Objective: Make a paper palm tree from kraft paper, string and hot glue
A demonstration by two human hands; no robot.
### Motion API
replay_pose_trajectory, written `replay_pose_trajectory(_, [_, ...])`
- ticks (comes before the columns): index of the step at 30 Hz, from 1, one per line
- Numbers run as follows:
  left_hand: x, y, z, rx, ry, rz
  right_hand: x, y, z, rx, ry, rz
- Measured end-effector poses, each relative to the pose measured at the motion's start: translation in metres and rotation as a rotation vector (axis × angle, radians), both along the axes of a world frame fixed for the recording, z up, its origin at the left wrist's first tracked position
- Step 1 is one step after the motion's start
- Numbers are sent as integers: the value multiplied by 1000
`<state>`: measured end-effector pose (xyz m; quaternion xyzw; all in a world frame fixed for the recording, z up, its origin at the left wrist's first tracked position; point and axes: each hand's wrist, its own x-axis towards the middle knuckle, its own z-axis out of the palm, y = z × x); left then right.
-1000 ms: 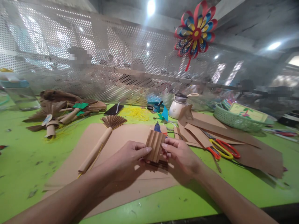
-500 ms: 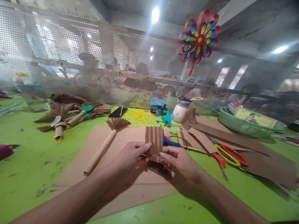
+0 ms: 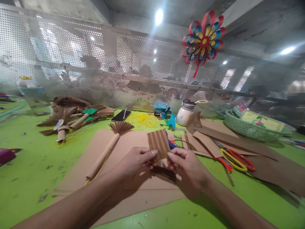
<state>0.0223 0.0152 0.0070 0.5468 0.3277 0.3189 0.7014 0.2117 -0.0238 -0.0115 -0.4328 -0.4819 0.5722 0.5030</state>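
My left hand (image 3: 137,159) and right hand (image 3: 188,161) are pinching the pleated brown paper (image 3: 158,144) between fingers and thumbs, above the brown sheets (image 3: 139,137). Risk: uneven pulling could flatten the folds; the blue tool (image 3: 172,145) behind could be catching an edge.

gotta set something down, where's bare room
Mostly bare green tabletop, small scraps aside: left of the flat brown paper sheets and between them and the right forearm. Crowded: around the held corrugated brown cardboard and red-yellow-handled scissors.
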Motion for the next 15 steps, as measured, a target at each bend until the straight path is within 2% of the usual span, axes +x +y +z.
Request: replay_pose_trajectory(15, [-2, 2, 0, 46, 32, -50, 0, 0, 2, 24, 3, -28])
